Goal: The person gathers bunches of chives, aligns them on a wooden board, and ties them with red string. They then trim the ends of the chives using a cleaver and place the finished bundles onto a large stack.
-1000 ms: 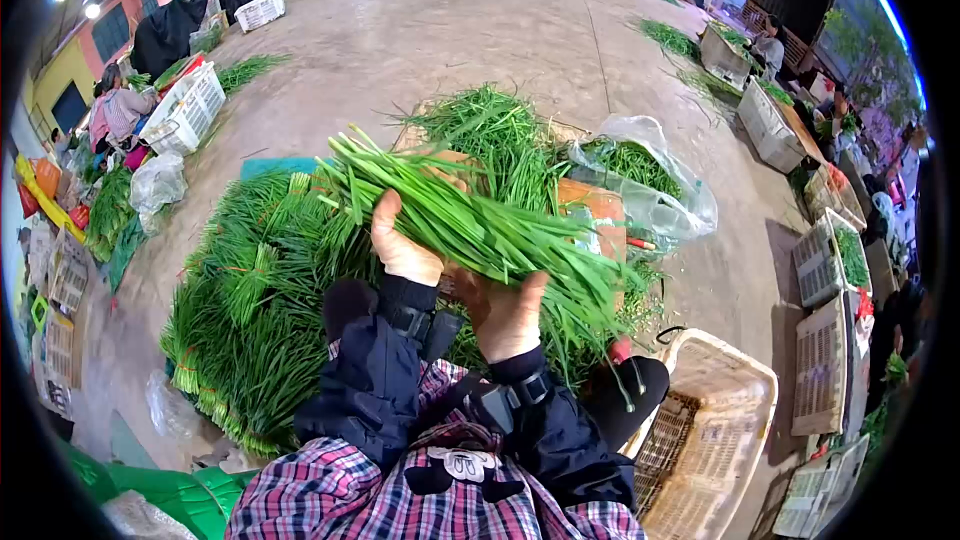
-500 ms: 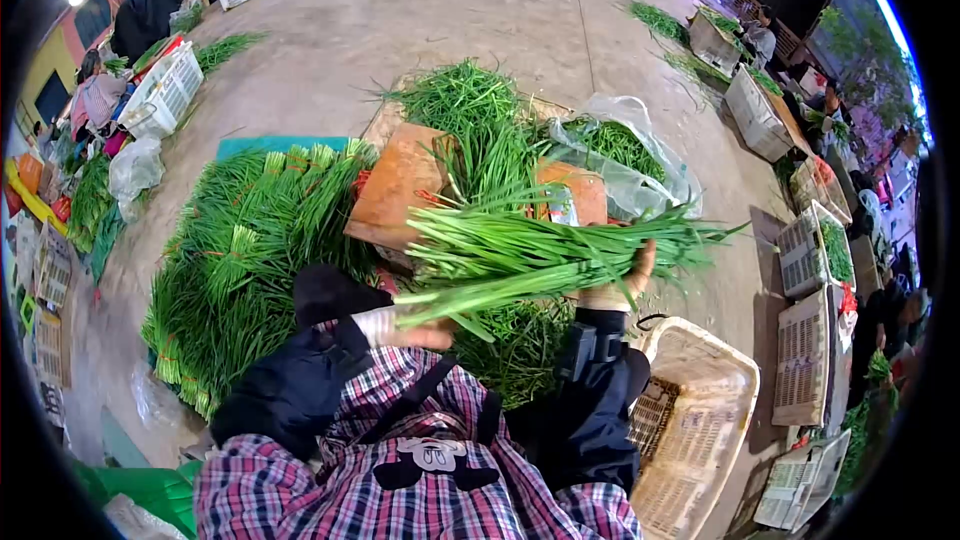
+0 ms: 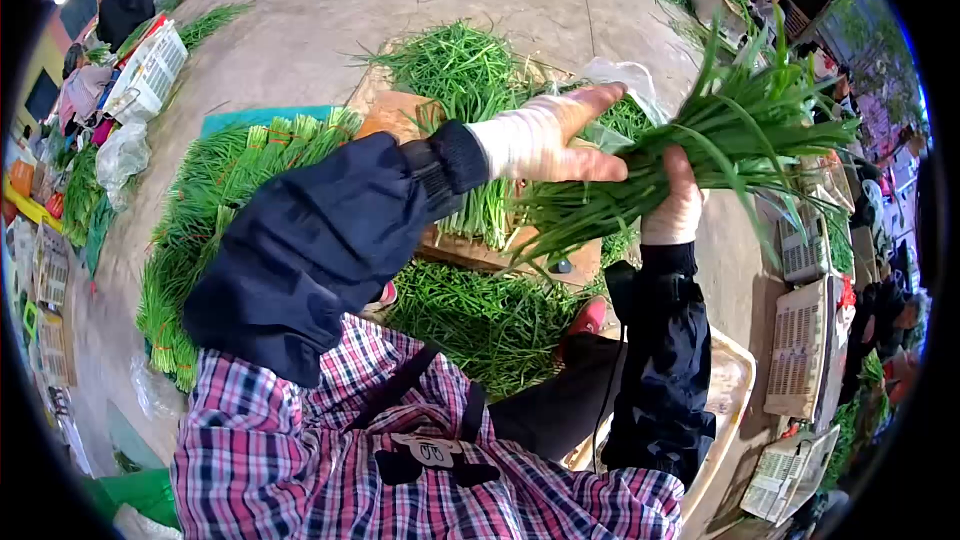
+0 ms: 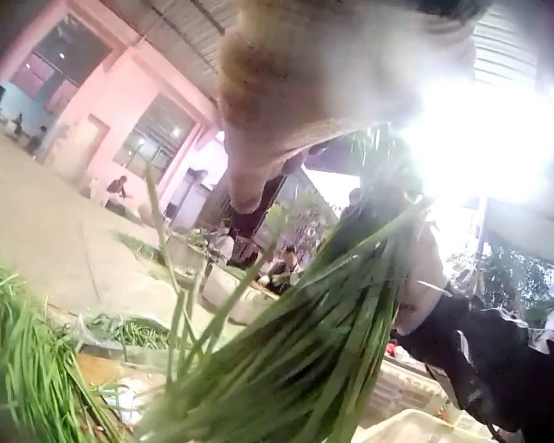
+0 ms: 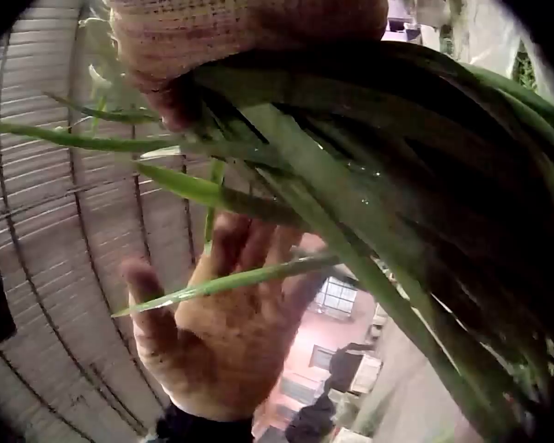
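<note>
In the head view the right hand [image 3: 674, 202] grips a bunch of long green leaves [image 3: 740, 130], thumb over it, leaf ends fanning out to the right. The left hand [image 3: 555, 138], fingers straight and thumb apart, is beside the bunch's left part; whether it touches the leaves is unclear. The right wrist view has the curled right hand [image 5: 249, 41] over the leaves [image 5: 351, 175] and the open left hand [image 5: 226, 323] beyond them. In the left wrist view the left hand [image 4: 305, 83] is above the bunch [image 4: 305, 323].
Tied green bundles [image 3: 190, 230] lie at the left on a teal sheet [image 3: 262, 120]. Loose greens [image 3: 455, 65] are heaped ahead near an orange-brown block [image 3: 400, 112], with more [image 3: 480, 325] by the legs. A pale crate [image 3: 732, 380] stands at the right, a clear bag [image 3: 640, 80] ahead.
The bunch has moved right and up with the right hand, its leaf ends now raised and spread. The left hand has swung from the lower left across to the bunch, and the head view has shifted.
</note>
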Available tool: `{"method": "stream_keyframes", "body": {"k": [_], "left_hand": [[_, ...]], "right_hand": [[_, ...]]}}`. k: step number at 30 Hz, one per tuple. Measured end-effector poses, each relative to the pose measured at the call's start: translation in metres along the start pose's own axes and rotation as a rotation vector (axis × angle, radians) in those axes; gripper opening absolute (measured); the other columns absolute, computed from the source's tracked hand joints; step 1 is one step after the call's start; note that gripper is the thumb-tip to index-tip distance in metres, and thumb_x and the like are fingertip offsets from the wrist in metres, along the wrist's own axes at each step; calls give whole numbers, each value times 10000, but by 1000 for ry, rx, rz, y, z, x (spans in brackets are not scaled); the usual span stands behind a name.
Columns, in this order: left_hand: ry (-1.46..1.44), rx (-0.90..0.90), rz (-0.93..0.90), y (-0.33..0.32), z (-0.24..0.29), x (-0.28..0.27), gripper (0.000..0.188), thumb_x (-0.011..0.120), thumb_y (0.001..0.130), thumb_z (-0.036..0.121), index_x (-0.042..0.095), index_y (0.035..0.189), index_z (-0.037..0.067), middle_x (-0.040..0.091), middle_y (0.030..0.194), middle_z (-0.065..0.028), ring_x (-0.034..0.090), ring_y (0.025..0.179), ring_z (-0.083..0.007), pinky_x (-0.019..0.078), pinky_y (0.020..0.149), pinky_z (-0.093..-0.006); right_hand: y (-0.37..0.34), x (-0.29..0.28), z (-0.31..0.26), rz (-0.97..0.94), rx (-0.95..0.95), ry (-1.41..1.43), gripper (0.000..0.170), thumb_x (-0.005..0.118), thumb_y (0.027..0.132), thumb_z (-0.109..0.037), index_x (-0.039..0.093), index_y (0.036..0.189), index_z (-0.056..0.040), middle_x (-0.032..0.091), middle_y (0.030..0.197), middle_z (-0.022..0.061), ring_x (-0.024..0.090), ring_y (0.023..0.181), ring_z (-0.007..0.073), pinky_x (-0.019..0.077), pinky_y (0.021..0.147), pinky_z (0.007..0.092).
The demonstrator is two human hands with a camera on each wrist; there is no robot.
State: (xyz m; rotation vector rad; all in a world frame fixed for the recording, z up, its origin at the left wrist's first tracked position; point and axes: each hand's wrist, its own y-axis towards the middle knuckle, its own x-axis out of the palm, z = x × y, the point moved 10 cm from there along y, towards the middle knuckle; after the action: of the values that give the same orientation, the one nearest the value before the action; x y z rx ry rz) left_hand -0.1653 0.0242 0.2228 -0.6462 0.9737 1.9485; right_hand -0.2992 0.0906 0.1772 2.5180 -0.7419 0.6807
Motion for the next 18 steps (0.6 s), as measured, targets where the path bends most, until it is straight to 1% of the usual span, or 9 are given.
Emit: {"method": "stream_keyframes", "body": {"k": [1, 5, 7, 8, 9, 10, 12, 17, 18], "left_hand": [[75, 42, 24, 16, -1, 11, 747, 627, 843, 399, 296, 1395, 20, 335, 1422, -182, 329, 1318, -276, 370, 1030, -403], [-1415, -214, -5, 53, -41, 69, 557, 624, 862, 179, 368, 1346, 76, 395, 1340, -124, 353, 1272, -220, 479, 961, -357], [108, 98, 17, 56, -42, 57, 619, 690, 807, 228, 369, 1307, 56, 407, 1314, -133, 363, 1267, -236, 475, 968, -382], [-654, -234, -16, 55, -76, 80, 611, 698, 799, 259, 386, 1278, 45, 447, 1257, -147, 439, 1183, -252, 498, 924, -397], [-1416, -564, 226, 43, -109, 101, 606, 705, 790, 290, 402, 1249, 35, 487, 1200, -161, 516, 1098, -267, 520, 880, -412], [-990, -134, 226, 42, -116, 90, 566, 674, 820, 319, 420, 1235, 29, 520, 1151, -160, 570, 1004, -267, 549, 812, -409], [-484, 155, 94, 47, -118, 100, 517, 635, 854, 339, 448, 1223, 29, 559, 1108, -152, 615, 921, -257, 561, 763, -392], [-104, -554, -427, 37, -196, 140, 444, 599, 876, 298, 501, 1230, 49, 589, 1139, -118, 574, 985, -210, 477, 854, -322], [-217, -446, -375, 42, -178, 133, 476, 623, 850, 332, 517, 1216, 46, 589, 1151, -125, 566, 1002, -222, 464, 876, -330]], "right_hand": [[6, 2, 1, 39, -11, -60, 263, 662, 815, -139, 609, 1049, -30, 630, 939, 60, 604, 836, 171, 502, 756, 315], [40, -21, 35, -140, -199, -288, 211, 674, 787, -84, 640, 975, 4, 632, 968, 69, 608, 809, 165, 511, 711, 298], [56, -46, 81, -232, -135, -266, 262, 662, 819, -143, 612, 1028, 7, 635, 995, 92, 624, 813, 190, 532, 707, 309], [64, -68, 118, -286, -13, -174, 349, 668, 830, -181, 573, 1107, 7, 635, 1012, 109, 633, 827, 209, 545, 722, 324], [61, -81, 142, -297, 27, -206, 390, 673, 825, -159, 538, 1150, 9, 633, 1020, 120, 634, 845, 220, 548, 744, 334], [58, -96, 167, -310, 67, -239, 438, 678, 820, -138, 502, 1193, 10, 632, 1028, 130, 634, 864, 231, 551, 766, 344], [45, -95, 180, -335, 146, -311, 425, 654, 836, -106, 482, 1205, 15, 626, 1044, 140, 630, 894, 245, 548, 796, 357], [50, -88, 168, -311, 243, -455, 368, 702, 790, -54, 526, 1101, 32, 624, 1016, 140, 635, 839, 233, 550, 755, 351], [52, -76, 163, -268, 256, -223, 381, 717, 782, -77, 529, 1097, 27, 621, 1023, 143, 636, 827, 231, 548, 736, 342]]}}
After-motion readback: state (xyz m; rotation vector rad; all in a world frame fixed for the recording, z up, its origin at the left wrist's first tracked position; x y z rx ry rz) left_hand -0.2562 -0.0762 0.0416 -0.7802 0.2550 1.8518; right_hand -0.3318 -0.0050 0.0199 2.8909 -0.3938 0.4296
